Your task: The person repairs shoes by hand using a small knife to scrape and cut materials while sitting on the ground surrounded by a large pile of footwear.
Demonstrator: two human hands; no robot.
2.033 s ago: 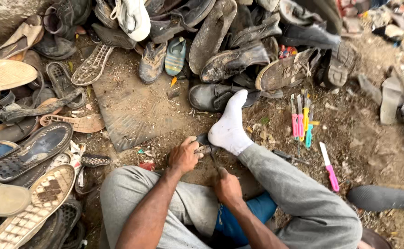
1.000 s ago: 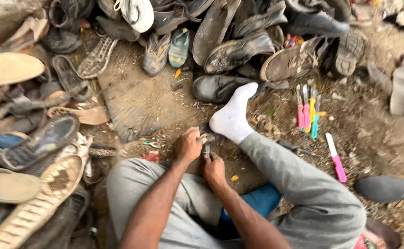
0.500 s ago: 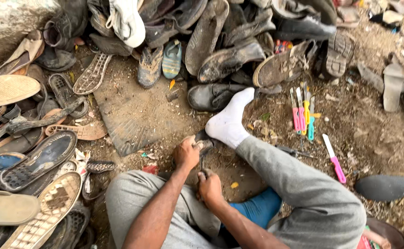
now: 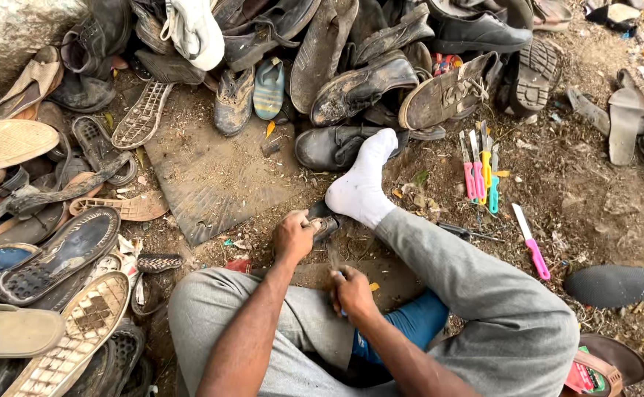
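Nearest: grey trouser legs [image 4: 278, 331], blue cloth [image 4: 410, 323] btwn knees. Right hand [image 4: 353, 292] curled shut round a thin tool [image 4: 334, 259] w/ blade or spike rising out of fist toward the work; handle hidden in the grip, kind can't tell. Just above, left hand [image 4: 294, 235] closed over small dark shoe piece [image 4: 325, 224], pinning it to the ground; fingers wrapped on its near edge. Piece lies centre of view, touching heel of white-socked foot [image 4: 362, 184], which presses on it from the far side.

Left of hands: flat dark rubber mat [image 4: 211, 173] on dirt, tilted corner-on. Further left, heap of loose worn soles & sandals [image 4: 64, 250], tan and black, overlapping.

Right of foot: row of small plastic-handled knives [image 4: 480, 170] — pink, yellow, teal — laid side by side on bare earth; one more pink-handled knife [image 4: 531, 241] apart, lower right. Black rounded sole [image 4: 620, 285] at right edge, brown sandal [image 4: 609, 364] in bottom right corner.

Far: pile of dusty old leather shoes [image 4: 358, 81] across top, black & brown, some sole-up. White sneaker [image 4: 193, 29] up top left, small teal-striped shoe [image 4: 268, 88] beside. Grey stone [image 4: 13, 37] in top left corner.
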